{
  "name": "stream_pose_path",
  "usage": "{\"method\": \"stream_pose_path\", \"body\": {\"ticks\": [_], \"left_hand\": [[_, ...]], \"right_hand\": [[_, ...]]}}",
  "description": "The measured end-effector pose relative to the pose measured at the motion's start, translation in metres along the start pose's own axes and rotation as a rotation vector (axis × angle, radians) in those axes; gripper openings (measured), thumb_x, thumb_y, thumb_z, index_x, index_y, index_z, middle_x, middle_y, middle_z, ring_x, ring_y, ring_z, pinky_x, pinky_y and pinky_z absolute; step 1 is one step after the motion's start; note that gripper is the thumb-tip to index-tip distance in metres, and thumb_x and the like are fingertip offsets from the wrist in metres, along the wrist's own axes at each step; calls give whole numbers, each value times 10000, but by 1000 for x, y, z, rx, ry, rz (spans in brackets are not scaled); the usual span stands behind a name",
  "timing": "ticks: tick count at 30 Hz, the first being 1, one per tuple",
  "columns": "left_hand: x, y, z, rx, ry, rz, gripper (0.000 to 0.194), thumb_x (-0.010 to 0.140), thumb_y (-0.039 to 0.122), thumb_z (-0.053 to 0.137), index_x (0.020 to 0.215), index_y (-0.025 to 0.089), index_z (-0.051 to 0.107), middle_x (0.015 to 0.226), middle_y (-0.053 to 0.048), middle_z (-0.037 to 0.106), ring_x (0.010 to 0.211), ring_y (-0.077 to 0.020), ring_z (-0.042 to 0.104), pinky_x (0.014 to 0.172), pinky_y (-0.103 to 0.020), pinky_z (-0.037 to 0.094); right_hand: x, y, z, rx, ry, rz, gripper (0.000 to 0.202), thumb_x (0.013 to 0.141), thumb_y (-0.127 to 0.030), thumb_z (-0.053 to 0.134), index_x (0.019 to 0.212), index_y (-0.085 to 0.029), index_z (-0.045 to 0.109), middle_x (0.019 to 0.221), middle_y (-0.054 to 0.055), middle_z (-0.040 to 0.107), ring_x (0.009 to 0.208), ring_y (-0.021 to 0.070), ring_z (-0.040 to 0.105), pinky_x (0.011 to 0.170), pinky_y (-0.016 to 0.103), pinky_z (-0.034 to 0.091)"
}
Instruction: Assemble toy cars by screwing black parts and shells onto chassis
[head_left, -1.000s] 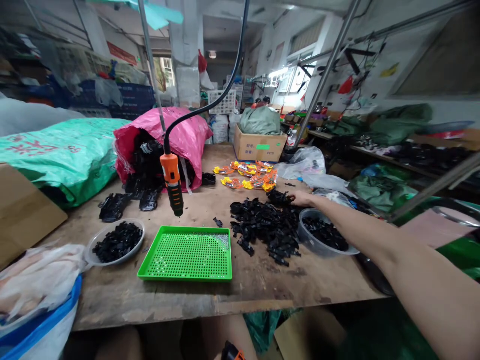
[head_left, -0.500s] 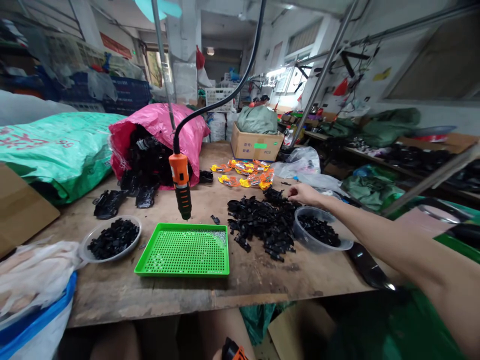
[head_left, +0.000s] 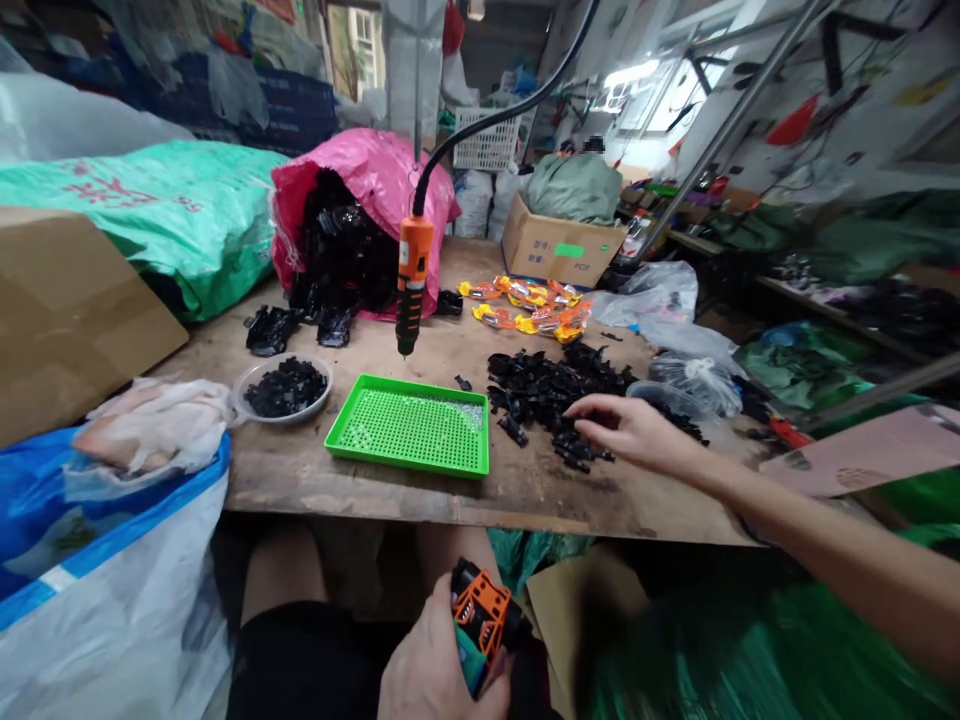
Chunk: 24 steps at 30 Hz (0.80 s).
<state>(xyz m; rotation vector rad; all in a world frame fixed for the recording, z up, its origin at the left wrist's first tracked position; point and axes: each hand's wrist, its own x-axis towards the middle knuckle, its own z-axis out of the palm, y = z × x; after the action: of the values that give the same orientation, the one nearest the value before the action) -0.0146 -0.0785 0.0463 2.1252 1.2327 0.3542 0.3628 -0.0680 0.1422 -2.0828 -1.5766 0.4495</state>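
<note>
Low in front, above my lap, my left hand is closed around an orange-and-black plastic piece with a green part on its near side. My right hand hovers at the right edge of a pile of small black plastic parts, its thumb and forefinger apart. Nothing shows between those fingers. Behind its wrist, a clear plastic bowl of black parts is partly hidden. A green perforated tray with small metal screws lies left of the pile. Over it hangs an orange-and-black electric screwdriver.
Another bowl of black parts stands left of the tray. Orange and yellow plastic pieces lie behind the pile. A pink sack spilling black shells and a cardboard box stand at the back. The table's front edge runs above my legs.
My right hand has come back from the pile's far side towards me. My left hand has risen into view with the orange-and-black piece. The view has tilted down and shifted left.
</note>
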Motion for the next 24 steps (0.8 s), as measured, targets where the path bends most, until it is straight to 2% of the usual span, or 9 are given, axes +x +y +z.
{"method": "stream_pose_path", "body": {"ticks": [2, 4, 6, 8, 10, 14, 17, 20, 24], "left_hand": [[2, 1, 0, -2, -1, -21, 585, 837, 341, 677, 1392, 251, 518, 1129, -75, 748, 950, -264, 740, 819, -362, 583], [3, 3, -1, -7, 13, -20, 614, 811, 328, 659, 1393, 195, 515, 1138, -96, 752, 979, -284, 741, 854, -364, 577], [4, 5, -4, -19, 20, -6, 625, 805, 332, 648, 1383, 134, 518, 1160, -126, 745, 1015, -293, 733, 895, -372, 570], [4, 6, -8, -27, -1, 0, 630, 814, 351, 646, 1383, 112, 518, 1154, -136, 745, 1014, -296, 733, 903, -386, 575], [5, 7, -12, -14, -16, 0, 650, 809, 359, 659, 1381, 84, 519, 1143, -154, 744, 1019, -309, 731, 904, -403, 582], [5, 6, -13, 18, 17, 29, 645, 812, 366, 681, 1363, 71, 522, 1127, -152, 741, 999, -306, 732, 894, -405, 590], [5, 5, -10, 55, 52, 57, 634, 825, 371, 684, 1359, 74, 512, 1092, -140, 743, 981, -289, 734, 882, -383, 591], [6, 5, -9, 93, 55, 57, 621, 833, 348, 680, 1359, 68, 506, 1093, -139, 738, 984, -285, 732, 881, -379, 590], [9, 4, -8, 117, 24, 47, 640, 822, 338, 688, 1358, 40, 505, 1121, -158, 730, 1010, -296, 724, 896, -389, 587]], "right_hand": [[-23, -15, 28, -85, 51, -99, 264, 926, -316, 534, 1054, -200, 733, 913, 74, 766, 788, 212, 728, 748, 337, 581], [-42, -22, 53, -148, 81, -212, 306, 953, -278, 489, 1119, -195, 733, 1010, 106, 753, 886, 226, 729, 801, 347, 582], [-57, -23, 71, -175, 83, -282, 332, 974, -287, 485, 1197, -190, 712, 1084, 134, 723, 930, 233, 721, 813, 349, 585], [-66, -22, 82, -165, 106, -285, 334, 988, -305, 495, 1225, -192, 703, 1083, 136, 710, 920, 228, 716, 811, 347, 585], [-70, -20, 86, -125, 158, -231, 316, 992, -315, 506, 1193, -199, 720, 1041, 119, 723, 895, 221, 716, 800, 343, 583], [-68, -18, 90, -67, 199, -90, 246, 917, -383, 614, 926, -205, 784, 1029, 106, 749, 899, 239, 724, 765, 339, 590], [-65, -20, 92, -67, 206, -29, 268, 897, -394, 591, 795, -217, 765, 974, 102, 764, 892, 260, 730, 792, 365, 592], [-63, -23, 93, -108, 187, 33, 222, 891, -390, 582, 862, -235, 738, 960, 92, 774, 888, 275, 731, 822, 394, 582], [-58, -24, 90, -213, 146, 93, 219, 880, -389, 598, 1024, -258, 699, 955, 71, 783, 800, 267, 729, 724, 376, 569]]}}
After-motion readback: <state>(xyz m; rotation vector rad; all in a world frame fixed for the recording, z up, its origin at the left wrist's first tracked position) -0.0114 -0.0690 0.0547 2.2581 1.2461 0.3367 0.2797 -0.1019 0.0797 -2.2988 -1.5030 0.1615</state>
